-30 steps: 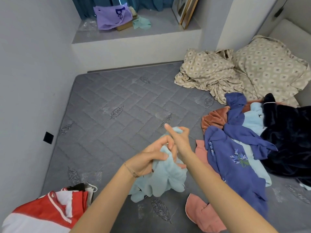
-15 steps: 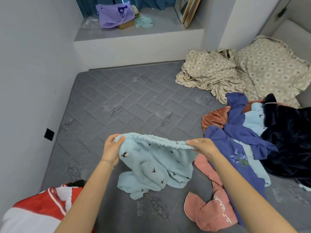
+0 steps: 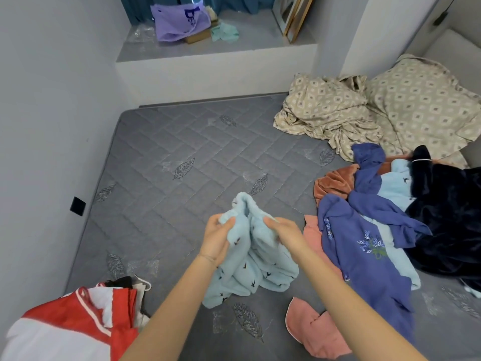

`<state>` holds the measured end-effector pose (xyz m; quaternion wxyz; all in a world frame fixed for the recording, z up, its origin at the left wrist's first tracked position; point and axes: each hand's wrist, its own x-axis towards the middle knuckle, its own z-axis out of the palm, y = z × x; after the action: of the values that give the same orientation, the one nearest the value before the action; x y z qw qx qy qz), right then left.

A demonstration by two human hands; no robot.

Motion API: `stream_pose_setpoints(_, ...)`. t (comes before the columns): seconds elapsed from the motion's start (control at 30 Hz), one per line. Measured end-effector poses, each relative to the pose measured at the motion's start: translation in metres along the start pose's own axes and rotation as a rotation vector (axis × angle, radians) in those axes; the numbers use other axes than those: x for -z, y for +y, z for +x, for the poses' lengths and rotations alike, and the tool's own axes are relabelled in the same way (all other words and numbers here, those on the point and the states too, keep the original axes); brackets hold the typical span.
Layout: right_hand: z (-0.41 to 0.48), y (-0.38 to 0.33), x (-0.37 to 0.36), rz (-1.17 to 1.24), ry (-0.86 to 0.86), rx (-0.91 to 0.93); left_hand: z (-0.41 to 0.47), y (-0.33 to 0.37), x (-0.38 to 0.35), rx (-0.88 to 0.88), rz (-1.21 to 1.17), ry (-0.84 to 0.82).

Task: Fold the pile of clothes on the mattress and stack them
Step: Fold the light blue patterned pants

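Bunched blue garment, shape unclear

On the raised window ledge a purple bag slumps beside a cardboard box and a mint-green cloth, gold-framed panels lean at its right end, crumpled beige patterned bedding lies farther right, and a black square plate sits on the left wall.
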<state>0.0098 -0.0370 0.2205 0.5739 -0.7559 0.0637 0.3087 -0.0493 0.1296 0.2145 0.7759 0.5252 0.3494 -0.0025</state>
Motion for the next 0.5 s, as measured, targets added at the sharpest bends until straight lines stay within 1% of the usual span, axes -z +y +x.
stream_pose_setpoints(0.07,-0.008,-0.002,-0.014,-0.023,-0.063,0.122,-0.009,-0.008,-0.015,-0.084,0.08,-0.114)
stream_pose_setpoints(0.1,-0.011,-0.004,-0.017,-0.022,-0.079,0.127,-0.012,-0.011,-0.018,-0.124,0.136,-0.163)
stream_pose_setpoints(0.17,-0.014,-0.007,-0.017,0.064,-0.123,0.006,-0.014,-0.011,-0.016,-0.201,0.313,-0.217)
stream_pose_setpoints(0.2,-0.013,-0.005,-0.016,0.144,-0.164,-0.052,-0.014,-0.011,-0.015,-0.228,0.392,-0.235)
stream_pose_setpoints(0.27,-0.014,-0.003,-0.012,0.348,-0.222,-0.094,-0.015,-0.011,-0.015,-0.286,0.491,-0.27)
stream_pose_setpoints(0.3,-0.013,-0.001,-0.009,0.443,-0.22,-0.108,-0.016,-0.011,-0.016,-0.315,0.527,-0.273)
stream_pose_setpoints(0.37,-0.016,-0.003,-0.006,0.6,-0.159,-0.134,-0.019,-0.009,-0.017,-0.352,0.577,-0.288)
stream_pose_setpoints(0.43,-0.014,-0.004,0.0,0.739,-0.104,-0.198,-0.02,-0.011,-0.019,-0.359,0.614,-0.345)
stream_pose_setpoints(0.47,-0.011,-0.004,0.003,0.764,-0.104,-0.232,-0.022,-0.014,-0.02,-0.35,0.626,-0.386)
stream_pose_setpoints(0.5,-0.009,-0.005,0.005,0.736,-0.102,-0.278,-0.027,-0.016,-0.022,-0.34,0.64,-0.429)
